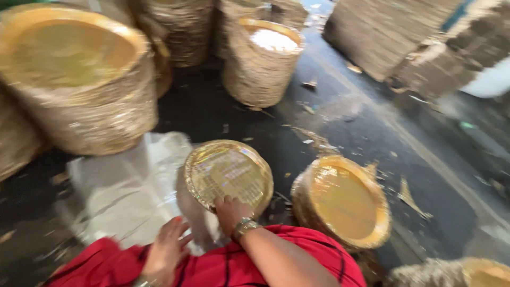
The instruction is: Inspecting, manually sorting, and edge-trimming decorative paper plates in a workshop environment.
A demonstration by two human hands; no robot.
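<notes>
Much of the scene is smeared by motion blur, and the big plate stacks (pixel 79 79) at the top are cut off by the frame edges. Right hand (pixel 229 211) reaches forward, fingers bent over the near rim of a gold paper plate stack (pixel 228 172), gripping it. Left hand (pixel 166 250) lies open, fingers spread on clear plastic sheeting (pixel 127 191). Another gold stack (pixel 342 202) sits just right. Everything rests on a dark, wet-looking floor (pixel 345 117) littered with scraps.
</notes>
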